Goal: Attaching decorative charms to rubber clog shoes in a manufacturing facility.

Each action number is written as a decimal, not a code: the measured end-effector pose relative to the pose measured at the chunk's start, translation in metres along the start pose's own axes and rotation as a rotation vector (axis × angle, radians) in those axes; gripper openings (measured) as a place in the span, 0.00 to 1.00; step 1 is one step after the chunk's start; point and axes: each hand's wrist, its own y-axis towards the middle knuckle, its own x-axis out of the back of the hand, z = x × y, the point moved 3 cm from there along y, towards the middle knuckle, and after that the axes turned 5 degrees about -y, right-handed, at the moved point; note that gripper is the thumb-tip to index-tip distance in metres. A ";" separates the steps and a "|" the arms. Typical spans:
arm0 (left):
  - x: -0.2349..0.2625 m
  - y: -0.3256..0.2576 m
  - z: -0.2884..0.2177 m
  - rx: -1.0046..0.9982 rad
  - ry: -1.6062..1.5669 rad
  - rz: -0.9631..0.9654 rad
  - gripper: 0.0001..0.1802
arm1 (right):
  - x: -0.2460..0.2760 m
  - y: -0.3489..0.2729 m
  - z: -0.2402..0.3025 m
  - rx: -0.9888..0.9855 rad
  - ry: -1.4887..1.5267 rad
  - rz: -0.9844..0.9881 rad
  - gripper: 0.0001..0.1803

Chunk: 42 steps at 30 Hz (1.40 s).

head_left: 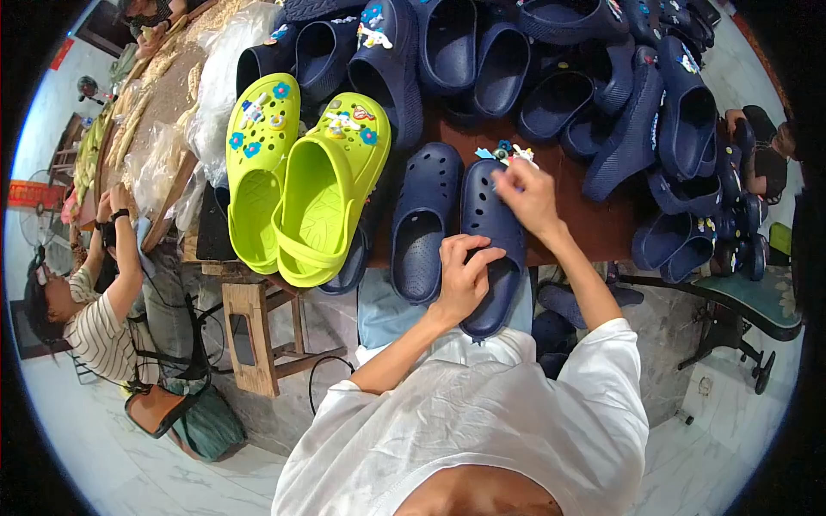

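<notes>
Two navy clogs lie side by side at the near edge of the brown table [447, 129], toes pointing away from me. The left clog [423, 193] has bare holes on its top and nothing touches it. My left hand [467, 273] is closed on the side of the right clog [492, 297], over its foot opening. Above that clog's toe, my right hand [529, 196] has its fingers curled in a pinch; what they hold is hidden. Small colourful shoe charms [508, 154] lie just beyond the toe, partly behind my right hand.
A pair of lime-green clogs [301, 206] with charms stands at my left. Many navy clogs [452, 52] are heaped along the back and right. A wooden stool [249, 335] is below left. One person [95, 318] sits at left, another [761, 150] at far right.
</notes>
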 end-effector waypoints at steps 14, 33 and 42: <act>0.038 0.009 -0.006 0.243 0.035 -0.085 0.18 | 0.023 -0.028 -0.026 -0.213 -0.030 -0.194 0.11; 0.031 0.025 0.020 0.311 -0.021 0.082 0.36 | 0.035 -0.122 0.056 -0.261 -0.067 -0.069 0.35; 0.034 0.013 0.006 0.320 0.030 0.096 0.36 | 0.078 -0.198 0.038 -0.384 -0.233 -0.415 0.34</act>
